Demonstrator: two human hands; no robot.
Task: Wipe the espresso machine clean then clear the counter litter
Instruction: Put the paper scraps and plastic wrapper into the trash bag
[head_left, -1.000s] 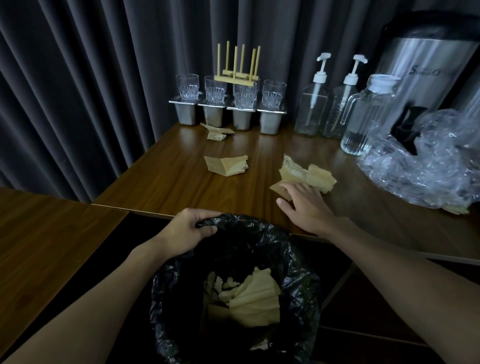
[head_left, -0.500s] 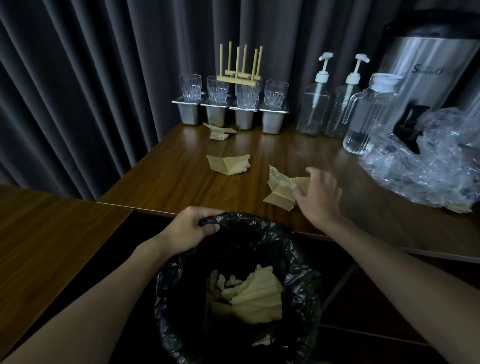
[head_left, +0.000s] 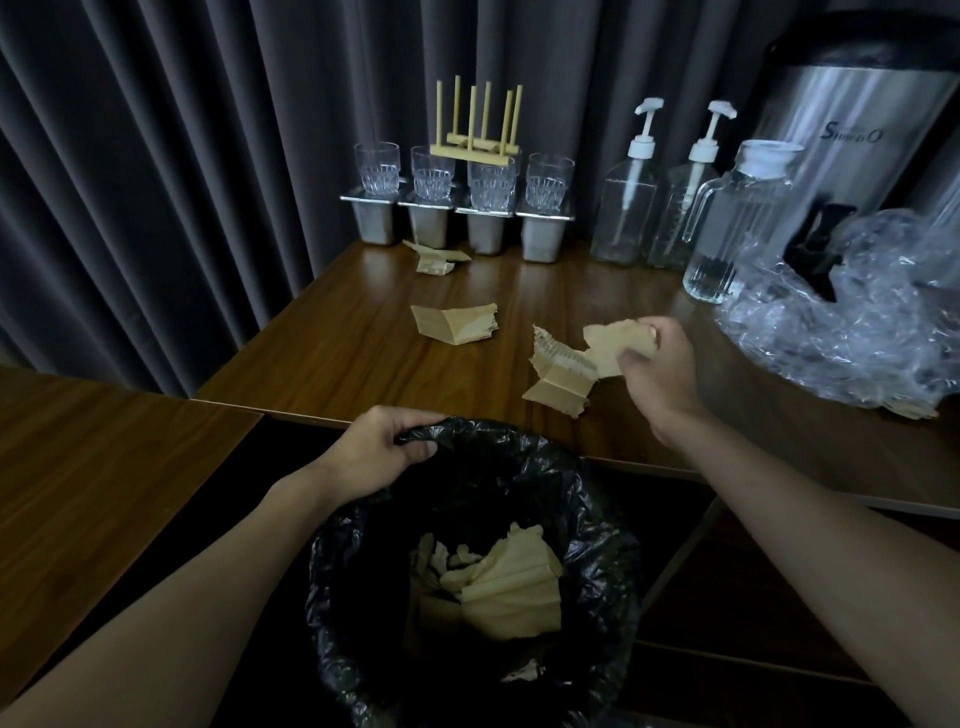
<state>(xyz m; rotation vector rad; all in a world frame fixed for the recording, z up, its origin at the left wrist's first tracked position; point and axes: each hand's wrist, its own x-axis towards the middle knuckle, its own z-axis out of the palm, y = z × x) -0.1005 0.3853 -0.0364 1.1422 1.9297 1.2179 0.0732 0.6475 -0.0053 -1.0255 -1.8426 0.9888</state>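
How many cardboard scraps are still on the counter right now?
3: one by the metal tins, one mid-counter, one near the edge. The right hand holds another. More may hide under the plastic wrap.

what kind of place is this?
Likely a café or office drinks station: a steel hot-drink urn, two syrup pump bottles, and glass tumblers on steel tubs line a wooden counter.

Looks like a café/hotel drinks station: steel hot-water urn (head_left: 852, 171) upper right w/ tap, two pump bottles (head_left: 628, 202) + glass jug (head_left: 727, 228) beside it, glasses (head_left: 491, 182) on steel tubs centre top, wood counter (head_left: 363, 353), grey curtain (head_left: 182, 182) behind.
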